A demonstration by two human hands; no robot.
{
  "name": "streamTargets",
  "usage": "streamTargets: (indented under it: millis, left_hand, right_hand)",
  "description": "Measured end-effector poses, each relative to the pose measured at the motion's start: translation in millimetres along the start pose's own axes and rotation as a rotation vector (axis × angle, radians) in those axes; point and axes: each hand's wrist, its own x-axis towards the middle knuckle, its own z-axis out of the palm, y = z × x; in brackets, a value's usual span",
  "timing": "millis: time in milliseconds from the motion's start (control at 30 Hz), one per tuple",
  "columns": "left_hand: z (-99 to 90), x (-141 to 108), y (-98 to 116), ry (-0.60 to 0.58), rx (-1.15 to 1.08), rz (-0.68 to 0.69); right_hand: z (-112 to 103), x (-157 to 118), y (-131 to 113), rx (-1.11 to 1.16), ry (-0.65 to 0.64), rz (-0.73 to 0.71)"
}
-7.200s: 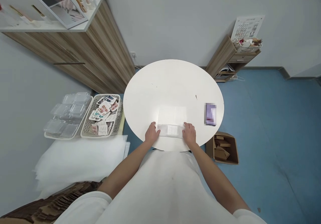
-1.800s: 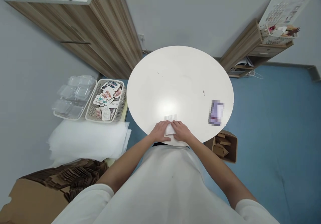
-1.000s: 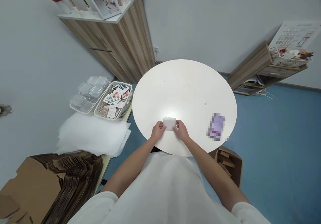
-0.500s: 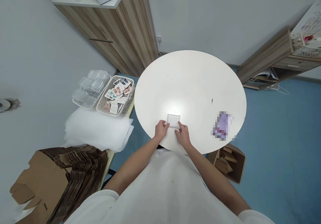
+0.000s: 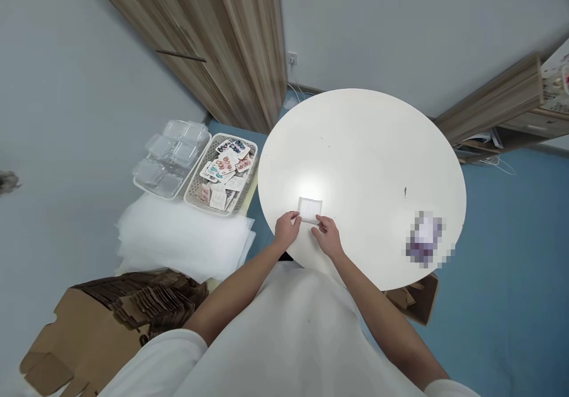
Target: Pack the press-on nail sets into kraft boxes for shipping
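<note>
A small, flat, whitish wrapped packet [image 5: 310, 209] is at the near left part of the round white table [image 5: 364, 142]. My left hand [image 5: 287, 231] pinches its near left corner between thumb and fingers. At the near right corner, my right hand [image 5: 328, 236] grips it with the thumb and fingertips, the other fingers curled. The packet looks roughly rectangular with a pale rim. What is inside it cannot be made out.
Left of the table stand a basket of printed cards [image 5: 224, 175], a basket of clear plastic boxes [image 5: 171, 157], white foam sheets [image 5: 182, 231] and folded cardboard boxes [image 5: 98, 326]. A blurred purple item [image 5: 424, 240] lies at the table's right. An open carton [image 5: 420, 302] is below.
The view has shifted, so the table and baskets appear farther right. Both hands keep hold of the packet, which sits slightly farther left relative to the table.
</note>
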Motion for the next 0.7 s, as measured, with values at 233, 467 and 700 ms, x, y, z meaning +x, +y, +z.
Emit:
streamTargets:
  millis: [233, 467, 700]
  left_hand:
    - [-55.7, 43, -18, 0.025, 0.003, 0.013]
    - [-81.9, 69, -32, 0.040, -0.013, 0.054]
    - [-88.0, 77, -39, 0.013, -0.015, 0.065]
  right_hand:
    - [51, 45, -48, 0.028, -0.045, 0.011]
    - [83, 72, -72, 0.017, -0.050, -0.002]
    - [91, 77, -75, -0.039, -0.049, -0.008]
